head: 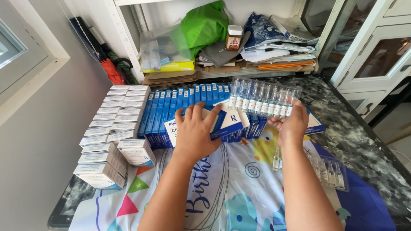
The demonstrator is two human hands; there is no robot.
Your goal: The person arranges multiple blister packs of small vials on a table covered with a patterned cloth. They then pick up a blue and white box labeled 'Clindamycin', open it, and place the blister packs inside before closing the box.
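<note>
Standing beside the table (364, 128), I see the left hand (195, 132) pressed flat on a blue-and-white carton (222, 122), fingers spread over its top edge and curled onto it, so most of the carton's face is covered and its print cannot be made out. The right hand (292, 126) grips from below a clear plastic tray of glass ampoules (263, 97), held up above the table and tilted toward the camera; the thumb is hidden behind the tray and only the fingertips show at its lower edge. The carton lies against the front of a row of blue cartons (184, 100) standing on edge — their lower halves are blocked by the hand and the carton. To the left, two stacked columns of white boxes (113, 128) run back toward the shelf. A second tray of ampoules (327, 171) lies on the patterned party cloth (239, 196) just right of the right forearm, partly cut off by it, and how many vials it holds is hard to tell. On the shelf behind, a green bag (201, 28) and a small jar (233, 37) sit among piled papers (274, 53) — what lies beneath the heap is out of sight. Both forearms leave the view at the bottom.
</note>
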